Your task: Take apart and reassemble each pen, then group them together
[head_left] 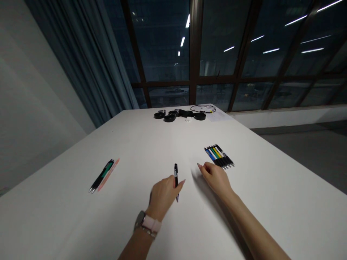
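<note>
pens on white table, one pen in left hand

white table (135, 144): fills the lower two thirds of the frame and narrows toward top centre.
window (217, 43): dark panes in dark frames across the upper right, with strip lights reflected in the glass.
curtain (89, 65): grey-blue, hangs at upper left next to a pale wall (27, 108).

right hand (217, 178): enters from lower right on a bare forearm and sits just right of frame centre. palm down on the table, fingers loosely bent, forefinger pointing up-left. grips nothing that shows.
left hand (162, 195): enters from bottom centre and sits just left of the right hand, a narrow gap between them. closed around the black pen, fingers curled, thumb at the barrel.

black round parts (169, 117): a cluster at the far end of the table, top centre. a thin looped cable (203, 107) lies just to their right.
row of pens (219, 157): side by side and touching, right of centre, just above the right hand. blue, green, yellow and white barrels show, all with black ends.
three pens (104, 175): black, green and pink, lying together at centre left, well apart from both hands.
black pen (176, 173): held in the left hand at frame centre, nearly upright in the picture. its upper half stands clear above the fingers and a short end shows below them.
wristwatch (141, 219): on the left wrist, pale pink strap.
</note>
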Available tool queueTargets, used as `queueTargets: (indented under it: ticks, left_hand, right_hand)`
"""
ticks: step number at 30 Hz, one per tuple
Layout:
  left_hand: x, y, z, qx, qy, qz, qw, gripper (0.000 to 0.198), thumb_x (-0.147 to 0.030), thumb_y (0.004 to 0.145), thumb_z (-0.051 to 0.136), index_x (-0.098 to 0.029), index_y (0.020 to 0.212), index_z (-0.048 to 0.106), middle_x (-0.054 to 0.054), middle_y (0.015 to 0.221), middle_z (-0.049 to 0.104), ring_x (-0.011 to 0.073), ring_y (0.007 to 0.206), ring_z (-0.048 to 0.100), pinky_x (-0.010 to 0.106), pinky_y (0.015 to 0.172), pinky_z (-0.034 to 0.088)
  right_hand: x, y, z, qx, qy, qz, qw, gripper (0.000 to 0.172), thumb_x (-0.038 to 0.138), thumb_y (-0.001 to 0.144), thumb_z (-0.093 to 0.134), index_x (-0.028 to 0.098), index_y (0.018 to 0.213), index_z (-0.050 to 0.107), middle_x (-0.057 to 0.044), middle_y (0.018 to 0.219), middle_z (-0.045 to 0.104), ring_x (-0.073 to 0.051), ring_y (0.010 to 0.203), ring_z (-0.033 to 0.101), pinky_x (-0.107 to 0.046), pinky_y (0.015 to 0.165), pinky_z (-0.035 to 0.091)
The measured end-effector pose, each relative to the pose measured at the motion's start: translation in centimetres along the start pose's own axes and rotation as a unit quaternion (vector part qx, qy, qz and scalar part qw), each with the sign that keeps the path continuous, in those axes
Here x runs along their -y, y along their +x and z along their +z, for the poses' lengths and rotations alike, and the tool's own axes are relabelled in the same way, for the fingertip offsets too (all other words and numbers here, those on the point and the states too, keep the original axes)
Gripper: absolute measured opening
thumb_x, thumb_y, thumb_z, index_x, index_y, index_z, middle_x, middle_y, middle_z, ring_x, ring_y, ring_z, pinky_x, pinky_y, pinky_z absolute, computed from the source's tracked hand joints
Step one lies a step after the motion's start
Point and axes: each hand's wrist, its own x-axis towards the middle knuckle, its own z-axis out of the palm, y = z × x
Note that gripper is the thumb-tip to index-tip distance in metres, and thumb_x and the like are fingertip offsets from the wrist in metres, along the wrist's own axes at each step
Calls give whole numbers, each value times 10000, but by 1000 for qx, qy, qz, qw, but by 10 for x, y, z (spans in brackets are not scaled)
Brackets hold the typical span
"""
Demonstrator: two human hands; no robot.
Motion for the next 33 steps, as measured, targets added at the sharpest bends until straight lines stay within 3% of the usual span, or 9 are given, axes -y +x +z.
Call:
queueTargets:
  ticks: [4, 7, 12, 17, 22, 26, 29, 33]
  left_hand:
    - [2, 1, 1, 9, -33, -15, 999, 342, -412, 880, 457, -210, 608, 500, 0, 586, 597, 146, 552, 529, 268, 522, 198]
    - [5, 3, 3, -13, -152, -32, 988, 362, -423, 872, 447, -212, 579, 438, -31, 534, 500, 127, 516, 454, 257, 519, 218]
    - [6, 10, 10, -32, -462, -26, 886, 469, -639, 795, 454, -219, 588, 437, -51, 531, 410, 133, 533, 414, 250, 532, 318]
    - [2, 14, 12, -56, -543, -33, 837, 525, -710, 707, 529, -193, 617, 522, -23, 570, 493, 145, 577, 472, 259, 558, 381]
    - [-1, 13, 8, 9, -612, -79, 787, 604, -767, 606, 577, -168, 682, 578, -86, 493, 361, 75, 423, 320, 211, 402, 239]
    - [-2, 8, -2, 68, -658, -87, 745, 617, -697, 619, 639, -125, 850, 653, -124, 490, 247, 37, 402, 170, 200, 401, 110]
    - [-1, 3, -9, 105, -696, -67, 707, 598, -583, 651, 702, -108, 1011, 660, -122, 529, 239, 30, 431, 147, 200, 421, 92]
    - [1, 1, -8, 111, -718, -62, 685, 541, -536, 663, 719, -106, 987, 656, -121, 537, 242, 32, 447, 143, 210, 428, 80]
  right_hand:
    - [1, -1, 3, 7, 6, 0, 1000, 389, 440, 923, 424, 209, 611, 450, 21, 558, 523, -132, 530, 451, -242, 531, 237]
    - [6, -5, 9, 18, 44, -13, 999, 422, 462, 926, 418, 206, 594, 459, 21, 549, 514, -132, 542, 450, -243, 535, 246]
    - [22, -17, 29, 154, 229, -48, 960, 552, 559, 940, 345, 184, 587, 542, 8, 558, 552, -118, 542, 489, -230, 560, 338]
    - [29, -25, 45, 257, 355, -40, 898, 578, 673, 858, 436, 158, 667, 616, 33, 520, 503, -88, 468, 428, -220, 492, 314]
    - [29, -22, 51, 280, 437, 14, 854, 603, 753, 719, 546, 154, 720, 611, 59, 520, 476, -57, 400, 321, -216, 414, 217]
    - [30, -20, 47, 305, 487, 42, 817, 580, 747, 682, 581, 168, 689, 563, 80, 495, 429, -53, 390, 293, -224, 407, 169]
    - [31, -19, 41, 319, 526, 35, 787, 545, 714, 698, 592, 181, 625, 510, 77, 481, 417, -59, 412, 325, -231, 431, 199]
    - [31, -20, 38, 344, 554, 35, 757, 530, 693, 699, 615, 185, 610, 490, 64, 488, 443, -68, 427, 357, -236, 449, 217]
